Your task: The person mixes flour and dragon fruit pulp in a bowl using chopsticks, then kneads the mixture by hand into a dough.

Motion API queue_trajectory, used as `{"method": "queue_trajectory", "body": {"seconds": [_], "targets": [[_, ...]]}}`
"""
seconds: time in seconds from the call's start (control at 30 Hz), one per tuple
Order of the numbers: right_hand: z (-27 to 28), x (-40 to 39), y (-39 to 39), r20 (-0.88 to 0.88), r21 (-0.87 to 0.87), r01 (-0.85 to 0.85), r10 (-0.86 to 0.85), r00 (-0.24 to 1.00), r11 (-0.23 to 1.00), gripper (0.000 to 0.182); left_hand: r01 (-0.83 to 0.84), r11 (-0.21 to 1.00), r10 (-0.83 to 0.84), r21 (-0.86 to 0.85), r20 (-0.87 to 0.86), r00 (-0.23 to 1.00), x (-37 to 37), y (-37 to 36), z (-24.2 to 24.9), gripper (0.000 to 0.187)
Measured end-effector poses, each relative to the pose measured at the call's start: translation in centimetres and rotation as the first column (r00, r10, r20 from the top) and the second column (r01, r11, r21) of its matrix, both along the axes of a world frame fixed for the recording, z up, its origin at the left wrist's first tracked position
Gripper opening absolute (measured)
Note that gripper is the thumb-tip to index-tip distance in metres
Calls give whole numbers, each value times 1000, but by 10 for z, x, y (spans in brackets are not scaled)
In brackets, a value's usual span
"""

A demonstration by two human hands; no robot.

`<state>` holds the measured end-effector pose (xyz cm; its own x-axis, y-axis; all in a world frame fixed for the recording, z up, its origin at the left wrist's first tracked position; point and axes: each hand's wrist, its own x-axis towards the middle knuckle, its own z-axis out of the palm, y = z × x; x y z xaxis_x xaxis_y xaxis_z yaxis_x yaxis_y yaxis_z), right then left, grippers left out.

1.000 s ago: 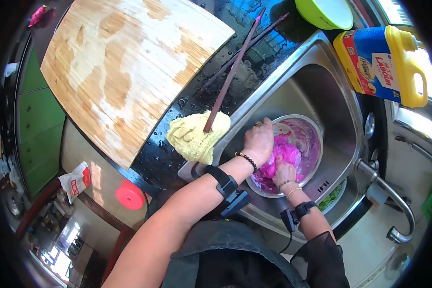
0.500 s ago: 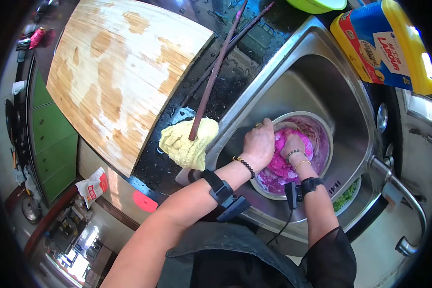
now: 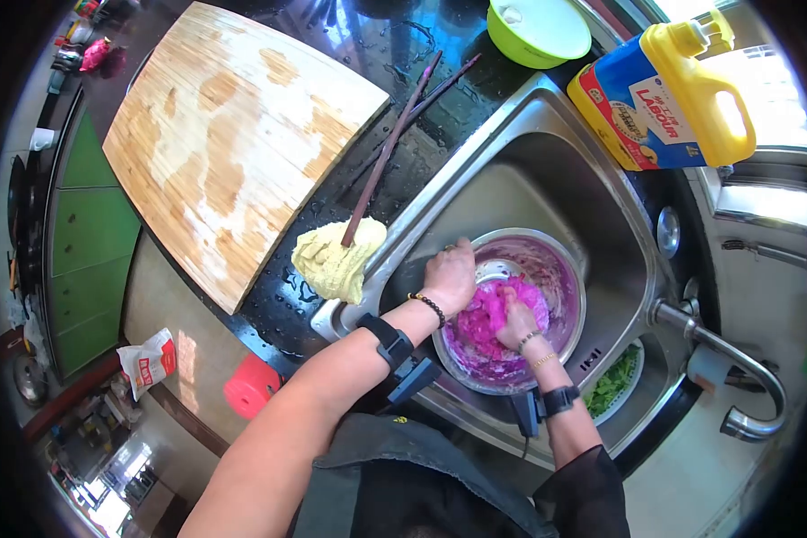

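Observation:
A round metal bowl (image 3: pixel 576 309) stands in the steel sink, its inner wall smeared purple and white. Bright magenta dough (image 3: pixel 482 316) lies inside it. My left hand (image 3: pixel 450 278) grips the bowl's left rim, fingers curled over it. My right hand (image 3: pixel 515 321) is down in the bowl, its fingers pressed into the dough and partly hidden by it. Left of the sink, a lump of pale yellow dough (image 3: pixel 336 262) sits at the counter edge with a brown chopstick (image 3: pixel 381 166) resting on it.
A wooden board (image 3: pixel 233 152) covers the left counter. Behind the sink are a green bowl (image 3: pixel 538 40) and a yellow detergent jug (image 3: pixel 659 99). The faucet (image 3: pixel 726 341) is at right, beside a bowl of greens (image 3: pixel 614 384) in the small basin. A second chopstick lies near the first.
The view has shifted, so the sink and bowl appear further left. My right hand has moved within the bowl, and the dough's shape has changed. My left hand stays at the rim.

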<state>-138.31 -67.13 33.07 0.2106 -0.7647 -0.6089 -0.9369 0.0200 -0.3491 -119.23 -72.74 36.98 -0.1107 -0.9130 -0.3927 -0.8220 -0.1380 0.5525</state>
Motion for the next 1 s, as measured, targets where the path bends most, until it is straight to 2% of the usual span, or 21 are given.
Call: {"method": "queue_trajectory", "body": {"seconds": [0.03,0.07,0.13,0.2,0.23,0.27,0.3,0.33,0.4,0.43,0.5,0.53,0.6,0.67,0.77,0.83,0.87,0.93,0.97,1.0], "targets": [[3,-6,7,200,-61,15,-2,980,998,58,9,1000,-9,-11,-1,1000,0,-1,1,17],[11,-10,14,194,-54,13,-2,981,998,58,8,1000,-8,-3,-7,1000,0,-1,3,17],[52,-10,14,373,-190,-40,110,921,981,53,13,1000,-13,-22,-10,1000,2,-2,6,17],[71,-9,11,399,-159,-57,117,909,986,55,10,1000,-10,-4,-10,1000,3,-3,7,16],[71,-13,13,474,92,304,-310,824,948,55,14,1000,-14,3,-7,1000,2,-4,7,16],[72,-17,14,434,343,591,-681,590,730,55,18,1000,-18,6,-16,1000,0,-3,6,16],[85,-10,6,150,-371,263,-222,963,890,56,-13,1000,13,10,-44,999,0,-3,5,18],[79,-11,-2,149,-373,260,-219,964,891,56,-46,999,47,13,-68,997,2,-4,5,20],[50,-22,-13,-294,-145,312,-342,893,939,56,-17,1000,16,-4,-23,1000,2,-3,4,18],[34,-28,-15,-290,-146,306,-336,896,941,56,17,1000,-16,-15,19,1000,1,-3,3,15],[-1,-42,-13,-151,-188,386,-415,897,903,52,3,1000,-3,-13,23,1000,0,-3,2,15],[-22,-50,-6,-153,-187,385,-414,897,904,52,1,1000,-1,-14,25,1000,-1,-2,2,16],[-48,-65,4,116,-226,557,-546,830,799,46,-4,1000,5,-26,20,1000,-3,1,3,16],[-17,-30,7,61,-316,585,-599,798,747,37,-17,999,19,-42,32,999,2,-2,5,16],[23,-7,9,15,-287,546,-566,824,787,32,2,996,-1,-90,13,1000,5,0,7,20],[36,-6,10,68,-345,296,-291,954,890,24,1,996,-1,-88,-2,1000,5,1,4,19],[45,-5,12,64,-343,300,-297,953,890,24,-5,996,4,-90,-18,1000,4,2,3,19],[59,-4,15,-76,-436,32,-72,995,899,24,0,996,-2,-94,-28,1000,2,2,1,18],[54,-9,20,-99,-492,-98,56,994,865,35,2,995,-6,-97,-37,999,0,4,0,17],[55,-8,25,-104,-490,-97,52,993,866,35,6,995,-10,-95,-43,999,-2,5,0,17]]}}
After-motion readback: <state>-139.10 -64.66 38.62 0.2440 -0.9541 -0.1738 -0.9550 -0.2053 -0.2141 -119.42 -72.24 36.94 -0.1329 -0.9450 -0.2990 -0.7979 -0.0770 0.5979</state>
